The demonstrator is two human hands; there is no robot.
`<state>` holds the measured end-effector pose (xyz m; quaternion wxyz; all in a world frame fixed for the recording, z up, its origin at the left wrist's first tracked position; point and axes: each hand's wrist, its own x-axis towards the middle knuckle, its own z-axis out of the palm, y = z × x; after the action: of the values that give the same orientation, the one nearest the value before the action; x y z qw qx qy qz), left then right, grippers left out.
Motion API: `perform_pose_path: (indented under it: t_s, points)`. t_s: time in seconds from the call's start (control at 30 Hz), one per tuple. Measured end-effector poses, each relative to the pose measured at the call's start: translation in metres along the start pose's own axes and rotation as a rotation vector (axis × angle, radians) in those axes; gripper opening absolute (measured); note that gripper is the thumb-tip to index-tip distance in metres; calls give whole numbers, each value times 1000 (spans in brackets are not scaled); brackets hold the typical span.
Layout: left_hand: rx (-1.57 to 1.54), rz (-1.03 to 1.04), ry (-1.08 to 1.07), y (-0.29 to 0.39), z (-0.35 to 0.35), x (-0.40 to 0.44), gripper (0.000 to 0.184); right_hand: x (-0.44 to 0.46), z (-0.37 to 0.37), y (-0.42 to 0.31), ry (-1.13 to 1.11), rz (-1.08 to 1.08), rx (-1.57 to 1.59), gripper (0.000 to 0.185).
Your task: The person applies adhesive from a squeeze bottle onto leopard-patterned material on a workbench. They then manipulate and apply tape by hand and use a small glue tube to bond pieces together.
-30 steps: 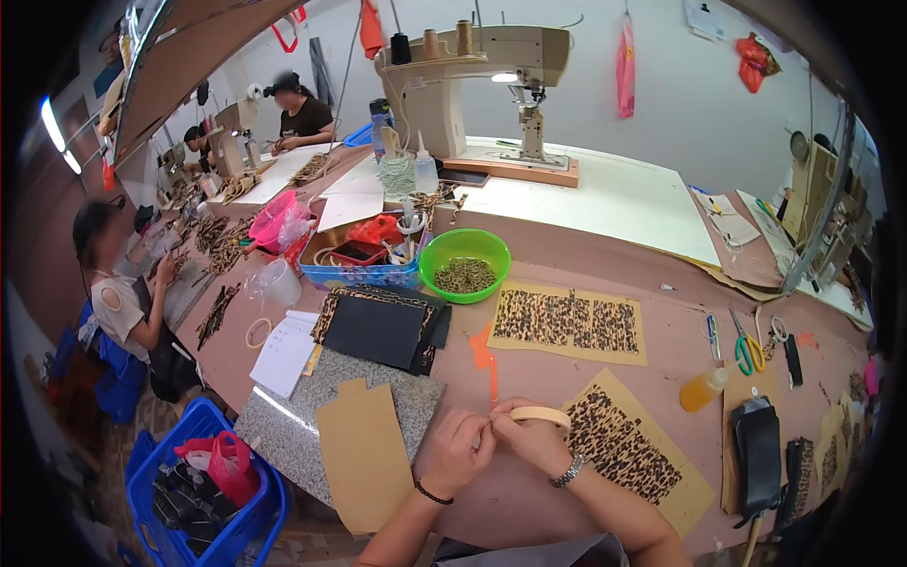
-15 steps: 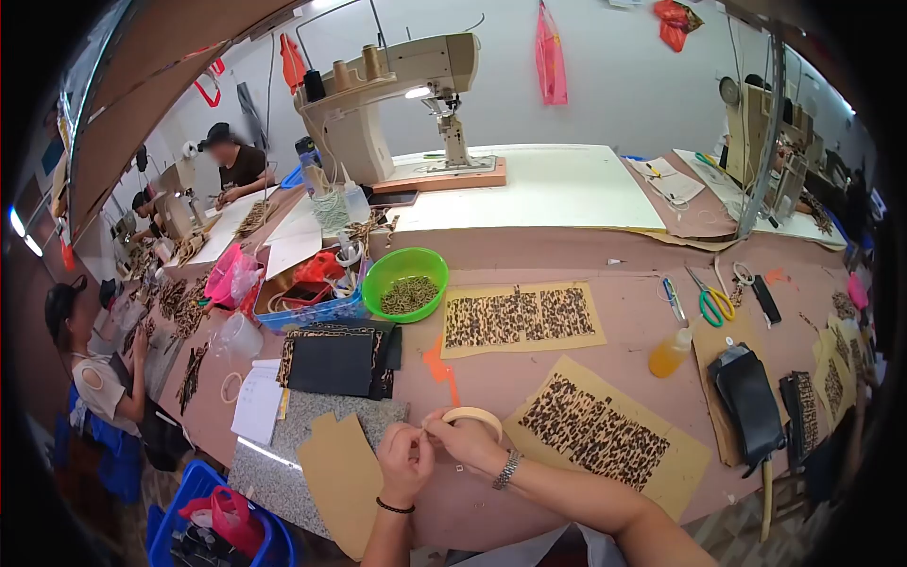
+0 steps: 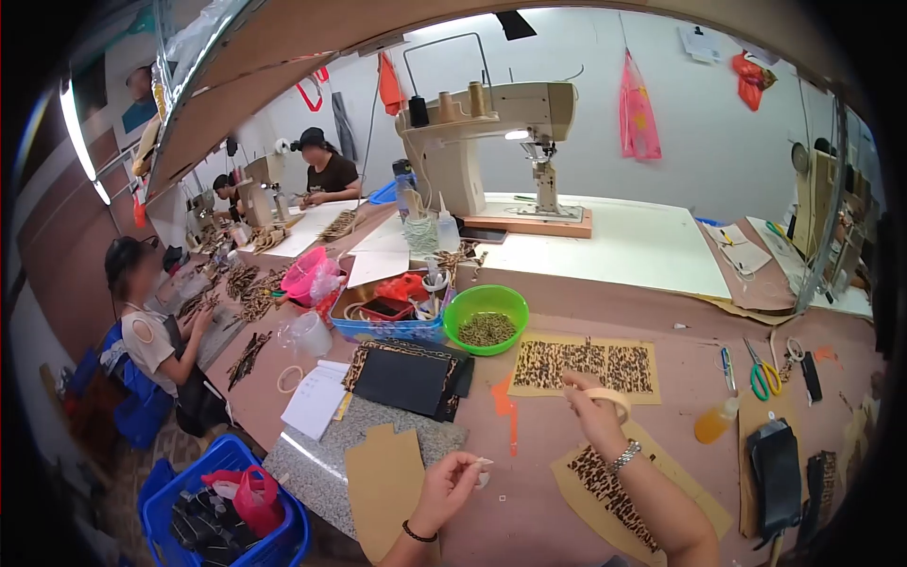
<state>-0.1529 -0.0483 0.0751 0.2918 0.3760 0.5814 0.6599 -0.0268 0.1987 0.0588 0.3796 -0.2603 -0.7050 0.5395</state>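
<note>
My left hand (image 3: 448, 491), with a dark beaded bracelet at the wrist, pinches a small pale strip (image 3: 484, 472) over the table's front part. It looks like torn tape. A cream roll of masking tape (image 3: 619, 403) is in my right hand (image 3: 593, 420), which wears a metal watch. That hand hovers by the lower edge of a tan card with leopard-print strips (image 3: 557, 359). Under my right forearm lies a second card with leopard-print strips (image 3: 605, 496), partly hidden by the arm. A plain tan card (image 3: 383, 482) rests left of my left hand.
A green bowl (image 3: 455, 331) of small pieces stands beside a blue basket (image 3: 364, 330). Behind is a sewing machine (image 3: 491, 104). To the right are a glue bottle (image 3: 715, 421), scissors (image 3: 761, 378) and a black pouch (image 3: 775, 472). Co-workers sit at left, one a seated person (image 3: 156, 331).
My hands have come apart. The right has moved up and away with the tape roll, while the left holds the small strip. The view has swung left.
</note>
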Motion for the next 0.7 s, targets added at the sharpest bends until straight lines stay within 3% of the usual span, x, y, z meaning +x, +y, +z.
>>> perform_pose_path:
  t_s: [0.1,0.2,0.37,0.43,0.47,0.53,0.67,0.7]
  points:
    - [81,33,28,-13,-2,-2,6,14,-25,-18,-28,361,208,35]
    - [108,75,76,-12,0,-2,5,30,-59,-12,-111,352,-66,36]
    - [170,118,140,-15,-3,-3,5,63,-125,20,118,315,-403,17]
    - [407,288,109,-10,-3,-2,6,74,-158,44,157,301,-526,18]
    - [405,286,112,-7,-2,-1,6,78,-175,53,154,301,-529,18]
    - [427,331,139,-3,1,-2,7,85,-206,69,101,310,-995,21]
    - [336,310,184,-3,-2,-3,7,85,-219,79,190,413,-1229,27]
    - [255,278,144,1,-4,-4,8,75,-202,66,254,161,-1306,29]
